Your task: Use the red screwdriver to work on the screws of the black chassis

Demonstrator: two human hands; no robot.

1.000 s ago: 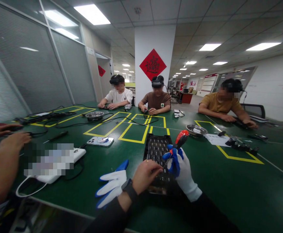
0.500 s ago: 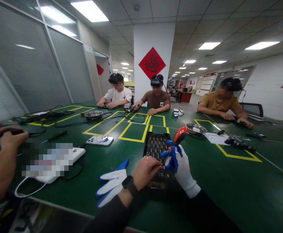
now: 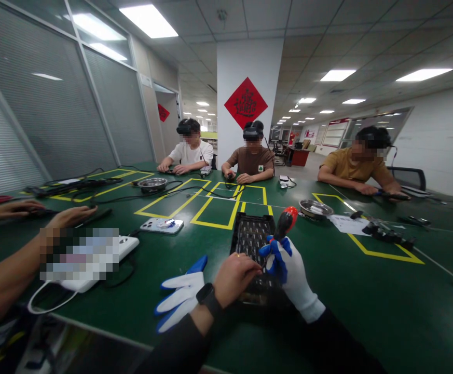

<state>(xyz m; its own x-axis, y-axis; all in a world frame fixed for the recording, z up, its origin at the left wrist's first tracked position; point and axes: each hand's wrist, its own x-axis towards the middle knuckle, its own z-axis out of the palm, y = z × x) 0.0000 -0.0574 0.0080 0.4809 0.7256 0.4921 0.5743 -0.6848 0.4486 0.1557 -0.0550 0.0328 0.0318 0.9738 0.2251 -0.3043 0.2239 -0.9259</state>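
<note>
Your right hand (image 3: 291, 267) gripped the screwdriver (image 3: 285, 225) handle-up, its long axis slanting down-left toward your pinched-shut left hand (image 3: 234, 276).

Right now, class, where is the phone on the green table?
In the head view, the phone lies left of the black tray, beyond the blue-and-white glove.

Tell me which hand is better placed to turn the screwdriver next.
Right, I'd judge. The gloved right hand has the screwdriver in its grip, handle upward, above the black tray. The bare left hand is pinched near the tool's lower end, seemingly better suited to steadying.
</note>
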